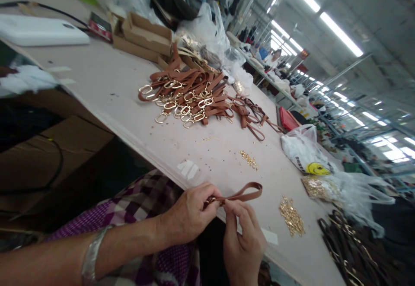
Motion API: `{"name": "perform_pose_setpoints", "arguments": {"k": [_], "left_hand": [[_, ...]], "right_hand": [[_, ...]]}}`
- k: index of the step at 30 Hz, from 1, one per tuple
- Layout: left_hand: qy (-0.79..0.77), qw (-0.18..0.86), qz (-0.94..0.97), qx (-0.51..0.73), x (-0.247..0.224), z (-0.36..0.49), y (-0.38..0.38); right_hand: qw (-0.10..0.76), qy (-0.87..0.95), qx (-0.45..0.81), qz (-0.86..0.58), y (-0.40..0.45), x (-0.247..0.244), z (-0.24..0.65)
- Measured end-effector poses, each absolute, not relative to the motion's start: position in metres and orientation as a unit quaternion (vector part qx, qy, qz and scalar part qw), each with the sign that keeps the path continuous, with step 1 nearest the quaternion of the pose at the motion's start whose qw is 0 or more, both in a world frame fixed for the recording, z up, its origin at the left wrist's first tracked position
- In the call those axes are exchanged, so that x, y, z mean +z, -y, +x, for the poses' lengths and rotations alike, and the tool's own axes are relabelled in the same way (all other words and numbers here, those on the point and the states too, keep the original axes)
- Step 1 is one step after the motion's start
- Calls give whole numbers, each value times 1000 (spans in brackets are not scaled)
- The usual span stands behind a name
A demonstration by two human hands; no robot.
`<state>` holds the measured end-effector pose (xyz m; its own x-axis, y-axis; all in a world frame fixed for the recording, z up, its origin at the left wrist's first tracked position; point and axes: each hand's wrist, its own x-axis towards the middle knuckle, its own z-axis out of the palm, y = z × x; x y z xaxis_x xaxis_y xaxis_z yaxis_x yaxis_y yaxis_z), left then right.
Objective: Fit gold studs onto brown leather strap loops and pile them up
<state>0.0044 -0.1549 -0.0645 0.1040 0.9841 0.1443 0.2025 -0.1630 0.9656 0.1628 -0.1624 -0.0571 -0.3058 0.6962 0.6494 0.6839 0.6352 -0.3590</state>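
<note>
A brown leather strap (248, 193) with a loop at its far end is held at the table's front edge. My left hand (191, 212) is closed around its near end, where a bit of gold metal shows between the fingers. The fingertips of my right hand (243, 234) pinch the strap just beside the left thumb. Beyond the hands lies a small scatter of gold pieces (249, 160). A larger heap of gold pieces (292, 217) sits to the right. Farther back is a pile of brown straps with gold clasps (191, 91).
Cardboard boxes (145, 35) and a white case (42, 31) stand at the back left of the table (129, 126). Dark straps (350, 251) lie at the right, near a plastic bag with a smiley (308, 152). White tape (188, 169) marks the front edge.
</note>
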Motion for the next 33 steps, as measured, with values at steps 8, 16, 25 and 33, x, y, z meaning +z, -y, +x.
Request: {"name": "perform_pose_setpoints", "arguments": {"k": [8,16,25,33], "left_hand": [[-500,411,597,475,-62,5,155],[-459,408,640,461,-60,-1,156],[-432,413,647,474,-66,-4,160],[-414,480,617,467,-65,-7,155]], "right_hand": [[432,800,18,-416,166,-62,161],[398,820,-9,-411,165,-59,163],[427,760,-17,-490,167,-63,156],[545,579,281,-537,167,-78,151]]}}
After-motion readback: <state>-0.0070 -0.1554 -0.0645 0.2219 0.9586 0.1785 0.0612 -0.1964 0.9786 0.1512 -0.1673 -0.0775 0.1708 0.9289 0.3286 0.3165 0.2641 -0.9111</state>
